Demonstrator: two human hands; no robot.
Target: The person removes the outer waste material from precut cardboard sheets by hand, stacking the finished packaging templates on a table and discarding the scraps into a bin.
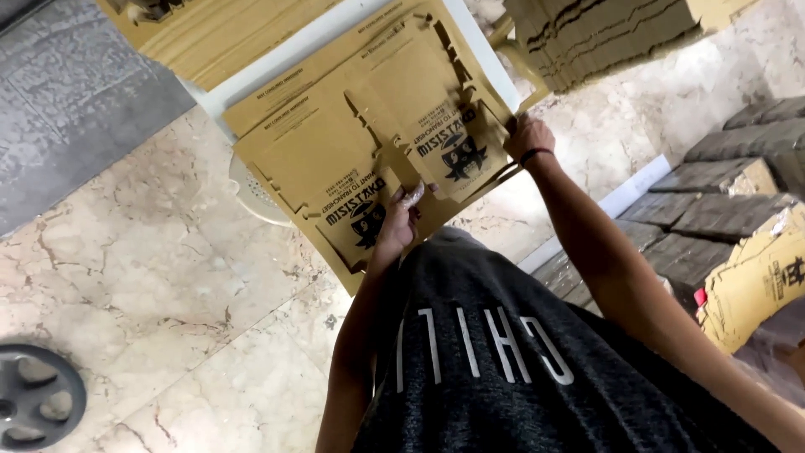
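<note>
Marble floor below, left hand and right hand each pinch the flat die-cut cardboard box blank by its edge.

Flat brown die-cut carton blank, black print, on white table; folded brown cartons right.

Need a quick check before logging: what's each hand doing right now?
Left hand: closed on the near edge of the flat cardboard box blank.
Right hand: gripping the same blank's right edge.
</note>
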